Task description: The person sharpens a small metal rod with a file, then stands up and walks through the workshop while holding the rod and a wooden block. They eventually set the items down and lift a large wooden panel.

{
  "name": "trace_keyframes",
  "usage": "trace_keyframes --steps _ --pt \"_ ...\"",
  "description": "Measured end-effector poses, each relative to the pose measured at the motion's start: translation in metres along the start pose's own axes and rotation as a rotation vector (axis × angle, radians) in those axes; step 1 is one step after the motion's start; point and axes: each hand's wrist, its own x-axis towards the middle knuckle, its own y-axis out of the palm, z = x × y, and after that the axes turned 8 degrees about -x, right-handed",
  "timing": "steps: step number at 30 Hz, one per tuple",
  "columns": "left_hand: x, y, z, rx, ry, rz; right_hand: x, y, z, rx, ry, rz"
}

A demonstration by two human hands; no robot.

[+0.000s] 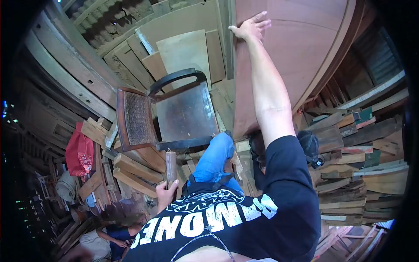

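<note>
My left hand (166,193) is closed around the lower end of a short brownish wooden block (171,161), held upright in front of my body. My right hand (254,28) reaches far forward, fingers spread, against the left edge of a large reddish-brown wooden panel (301,48). Between the two hands, ahead of me, stands a dark wooden chair (185,113) with a woven backrest and a curved armrest. My jeans-clad leg is close to its seat.
Wood offcuts (345,161) are piled at the right, and more boards (135,168) lie at the left. A red bag (79,153) hangs there. One person in a dark cap (309,144) is beside my right arm; another person (115,240) sits at lower left. Plywood sheets (187,54) lean behind the chair.
</note>
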Motion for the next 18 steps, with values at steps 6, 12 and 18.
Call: trace_keyframes --steps 6,12,18 --pt "0.013 0.003 0.007 0.047 -0.101 -0.008 -0.005 -0.006 0.003 0.021 0.002 -0.003" --pt "0.044 0.021 -0.019 0.007 0.078 0.090 -0.005 -0.004 -0.002 0.012 -0.030 -0.014" --pt "0.103 0.077 -0.057 -0.148 0.128 0.224 -0.001 0.001 -0.001 -0.044 -0.049 -0.046"
